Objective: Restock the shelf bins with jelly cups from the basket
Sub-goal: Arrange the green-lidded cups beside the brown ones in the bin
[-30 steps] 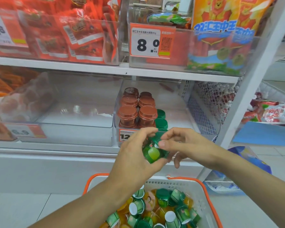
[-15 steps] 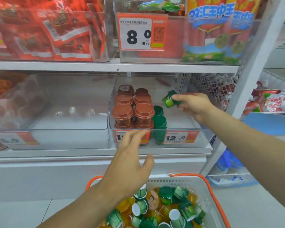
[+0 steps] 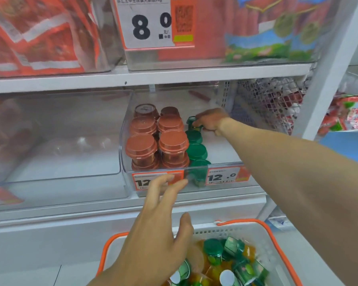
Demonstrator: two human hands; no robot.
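My right hand (image 3: 210,121) reaches deep into the clear shelf bin (image 3: 225,162) on the lower shelf, its fingers curled round a green jelly cup (image 3: 191,121) at the back of the bin. That cup sits at the far end of a single row of green-lidded cups (image 3: 196,150) that runs from the back toward the front wall of the bin. Just to the left of this row, touching or nearly so, stand the brown-lidded cups (image 3: 157,139), stacked two high in two columns. My left hand (image 3: 161,219) hovers with fingers straight and spread, holding nothing, in front of the bin's front wall and above the near rim of the basket (image 3: 277,240). The two hands are well apart, the right one far in, the left one out over the basket. The basket is white with an orange rim and is below the shelf, filled with more jelly cups (image 3: 225,259), green and orange, lying jumbled at all angles. Two orange price tags reading 12 (image 3: 225,176) are fixed to the front of the bin; my left fingers partly cover the one on the left. To the left stands another clear bin (image 3: 56,157), its contents blurred. On the shelf above I see a large price tag reading 8 (image 3: 153,23) and red snack packets (image 3: 39,36).
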